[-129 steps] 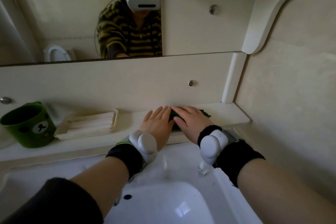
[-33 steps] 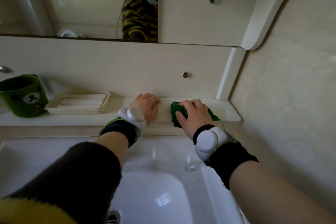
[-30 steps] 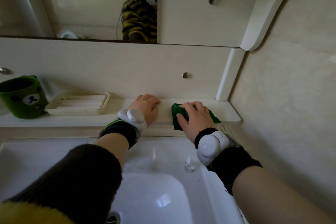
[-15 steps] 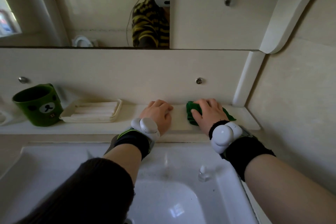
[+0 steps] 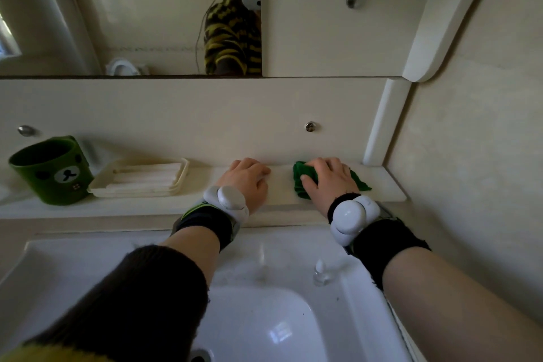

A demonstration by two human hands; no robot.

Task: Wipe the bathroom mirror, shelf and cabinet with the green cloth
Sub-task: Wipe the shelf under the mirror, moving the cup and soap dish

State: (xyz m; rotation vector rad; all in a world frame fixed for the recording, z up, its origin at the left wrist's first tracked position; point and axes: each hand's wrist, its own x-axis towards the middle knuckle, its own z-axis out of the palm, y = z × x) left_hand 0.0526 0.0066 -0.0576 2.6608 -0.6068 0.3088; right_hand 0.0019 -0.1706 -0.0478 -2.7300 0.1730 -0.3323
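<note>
The green cloth lies bunched on the right part of the white shelf under the mirror. My right hand lies on top of it, fingers bent over it and thumb against its left side; most of the cloth is hidden under the palm. My left hand rests on the shelf a short way to the left, fingers loosely bent, holding nothing. The cream cabinet door with a metal knob hangs above to the right of the mirror.
A green bear mug and a cream soap dish stand on the shelf's left half. The white sink basin lies below my arms. A tiled wall closes off the shelf's right end.
Four seconds ago both hands lay together on the cloth; now my left hand rests apart to the left with bent fingers. Over the last second the hands and cloth barely moved.
</note>
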